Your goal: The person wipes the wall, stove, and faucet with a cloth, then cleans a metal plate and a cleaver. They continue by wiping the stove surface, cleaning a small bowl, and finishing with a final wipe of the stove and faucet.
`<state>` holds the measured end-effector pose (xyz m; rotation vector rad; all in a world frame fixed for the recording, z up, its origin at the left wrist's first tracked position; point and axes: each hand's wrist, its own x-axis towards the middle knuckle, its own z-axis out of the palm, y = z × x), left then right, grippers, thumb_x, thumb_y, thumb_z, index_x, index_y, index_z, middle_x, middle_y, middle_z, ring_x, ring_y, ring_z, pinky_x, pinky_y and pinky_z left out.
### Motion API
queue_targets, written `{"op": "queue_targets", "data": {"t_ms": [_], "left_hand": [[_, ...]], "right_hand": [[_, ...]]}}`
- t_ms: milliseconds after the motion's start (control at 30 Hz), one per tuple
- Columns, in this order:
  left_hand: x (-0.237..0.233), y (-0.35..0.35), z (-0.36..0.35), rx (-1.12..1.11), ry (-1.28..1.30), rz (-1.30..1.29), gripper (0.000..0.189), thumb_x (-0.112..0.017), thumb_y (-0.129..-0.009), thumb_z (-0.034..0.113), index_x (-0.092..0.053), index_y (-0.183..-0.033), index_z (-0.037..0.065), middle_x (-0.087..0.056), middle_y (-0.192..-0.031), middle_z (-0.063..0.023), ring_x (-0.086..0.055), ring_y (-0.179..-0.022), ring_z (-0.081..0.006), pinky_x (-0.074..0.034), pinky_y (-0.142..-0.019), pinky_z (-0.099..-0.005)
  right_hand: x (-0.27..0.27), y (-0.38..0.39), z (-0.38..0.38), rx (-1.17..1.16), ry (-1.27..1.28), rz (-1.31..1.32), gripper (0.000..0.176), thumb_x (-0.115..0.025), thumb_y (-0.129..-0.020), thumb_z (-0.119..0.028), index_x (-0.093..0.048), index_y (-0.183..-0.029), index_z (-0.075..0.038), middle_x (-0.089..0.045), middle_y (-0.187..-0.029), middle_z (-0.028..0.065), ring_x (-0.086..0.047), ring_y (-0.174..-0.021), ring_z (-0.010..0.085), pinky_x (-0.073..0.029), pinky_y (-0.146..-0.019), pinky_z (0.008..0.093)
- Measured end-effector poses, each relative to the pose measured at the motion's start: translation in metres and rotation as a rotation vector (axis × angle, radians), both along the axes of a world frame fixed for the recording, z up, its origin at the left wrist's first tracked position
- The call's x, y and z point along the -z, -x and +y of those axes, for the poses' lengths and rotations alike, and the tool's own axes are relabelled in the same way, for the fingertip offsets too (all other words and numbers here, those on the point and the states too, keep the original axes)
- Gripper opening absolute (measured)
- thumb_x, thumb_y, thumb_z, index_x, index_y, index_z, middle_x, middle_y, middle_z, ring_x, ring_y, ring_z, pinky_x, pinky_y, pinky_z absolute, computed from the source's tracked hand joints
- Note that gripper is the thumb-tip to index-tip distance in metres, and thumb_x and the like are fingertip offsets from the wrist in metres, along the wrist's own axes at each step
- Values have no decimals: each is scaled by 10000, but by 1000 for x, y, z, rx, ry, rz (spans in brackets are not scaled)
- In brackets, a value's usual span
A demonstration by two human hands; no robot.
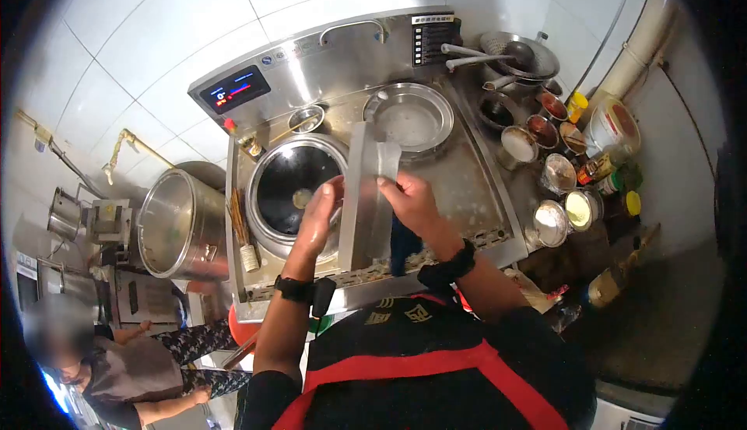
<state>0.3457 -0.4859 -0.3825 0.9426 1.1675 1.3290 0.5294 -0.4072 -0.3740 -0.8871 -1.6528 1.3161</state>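
Between my hands a long rectangular metal pan (359, 200) is tilted up on its side above the cooktop. My left hand (315, 216) is against its left side, thumb up, some of its fingers hidden. On the other side my right hand (412, 203) grips the rim, with the thumb over the edge by a pale, shiny part whose nature I cannot make out. Behind my left hand is a large round wok (292, 177) with dark contents. Beyond the pan, a wide metal basin (412, 119) of cloudy liquid rests on the steel counter. A dark blue cloth (405, 245) hangs below my right hand.
Seasoning bowls (552, 224) and bottles crowd the right side, with strainers (521, 56) behind. A tall steel pot (175, 224) and a bamboo brush (243, 231) are at left. A faucet (354, 29) spans the backsplash. Another person (132, 364) is at lower left.
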Motion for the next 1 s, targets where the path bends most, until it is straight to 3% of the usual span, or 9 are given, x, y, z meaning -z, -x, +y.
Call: {"op": "queue_targets", "data": {"t_ms": [67,200,300,433,467,533,600,733,1000], "left_hand": [[-7,-2,-6,11,-74,-155,429,-537,-953,323,-532,-1249,12,-589,-1175,-70,-530,-1056,-129,-434,-909,-302],[18,-12,-7,-66,-99,361,375,-678,-852,111,-562,-1195,15,-645,-1022,-19,-577,-905,-99,-467,-833,-269],[14,-12,-20,-57,-10,-105,297,-624,-871,64,-577,-1158,7,-651,-1035,-34,-588,-929,-99,-480,-816,-275],[7,-8,-34,-8,42,-233,316,-595,-876,40,-557,-1188,0,-646,-1061,-44,-599,-940,-115,-480,-832,-278],[3,-10,-36,31,32,-233,335,-598,-875,53,-548,-1201,-1,-642,-1074,-48,-602,-944,-121,-483,-833,-282],[-3,-12,-32,74,22,-240,354,-602,-873,65,-539,-1214,-3,-638,-1086,-51,-605,-947,-126,-485,-834,-286],[-6,-16,-38,166,-78,-206,390,-621,-863,105,-531,-1227,-4,-636,-1094,-58,-607,-959,-132,-492,-831,-297],[-21,-20,-47,-57,-47,-260,372,-632,-845,108,-559,-1194,2,-646,-1045,-51,-619,-908,-136,-502,-802,-304],[-2,36,-24,-411,-186,-675,246,-624,-873,169,-603,-1051,1,-660,-940,-74,-641,-796,-182,-528,-744,-332]], "right_hand": [[4,4,-6,45,-62,-87,284,-610,-900,-256,-646,-911,26,-643,-695,35,-534,-632,85,-451,-583,304],[12,11,-12,79,-228,-294,310,-602,-899,-285,-622,-806,10,-621,-638,57,-532,-575,128,-458,-583,332],[-2,2,3,137,157,115,314,-593,-910,-302,-614,-761,-27,-629,-674,68,-550,-628,135,-465,-631,333],[-29,-8,33,273,209,389,261,-564,-939,-282,-653,-844,-56,-652,-824,76,-578,-761,127,-471,-722,307],[-36,0,37,330,-315,271,236,-545,-953,-254,-653,-921,-47,-646,-913,70,-579,-838,129,-465,-774,294],[-48,24,18,43,37,566,234,-498,-974,-138,-616,-1134,-14,-624,-1118,83,-581,-1005,160,-448,-892,282],[-31,38,15,-55,-548,252,253,-489,-974,-98,-585,-1179,15,-622,-1160,99,-563,-1088,182,-434,-938,301],[-17,52,-13,6,-337,396,256,-495,-965,-70,-578,-1187,26,-621,-1172,126,-561,-1115,195,-428,-959,318],[-14,41,-74,-141,-519,139,250,-575,-857,-1,-601,-1106,9,-607,-1105,180,-582,-1031,333,-455,-922,387]]}}
